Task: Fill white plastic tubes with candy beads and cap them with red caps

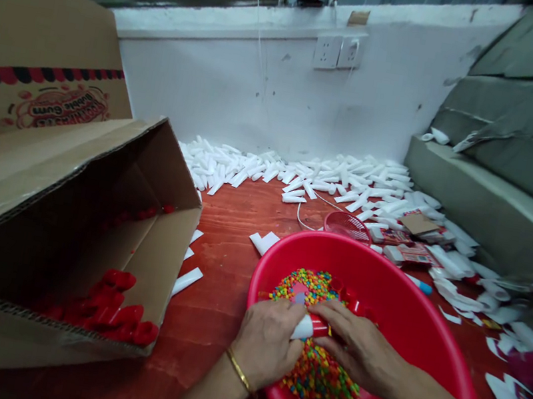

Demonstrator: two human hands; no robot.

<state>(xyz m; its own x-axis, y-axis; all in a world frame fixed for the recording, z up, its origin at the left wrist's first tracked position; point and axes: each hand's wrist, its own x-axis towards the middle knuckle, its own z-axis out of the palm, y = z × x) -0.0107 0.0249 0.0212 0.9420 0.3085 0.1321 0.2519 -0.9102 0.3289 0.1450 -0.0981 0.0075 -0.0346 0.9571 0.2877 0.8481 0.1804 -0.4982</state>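
Note:
My left hand point(269, 338) is closed around a white plastic tube point(303, 327), held on its side above the large red basin point(429, 323). At the tube's right end is a red cap point(318, 326). The fingers of my right hand point(361, 349) lie around this cap, above and below it. Small multicoloured candies point(321, 380) lie in the basin beneath both hands. Several red plastic pieces point(355, 306) sit among them, partly hidden behind my right hand. A small pink piece point(300, 288) lies on the candies just beyond my left hand.
An open cardboard box point(158, 243) with red plastic pieces point(114, 310) stands at left. Many white tubes point(231, 164) lie along the wall. A red basket point(347, 226) sits behind the basin. Printed packs point(412, 253) and tubes crowd the right side, beside stacked grey-green bundles point(501, 189).

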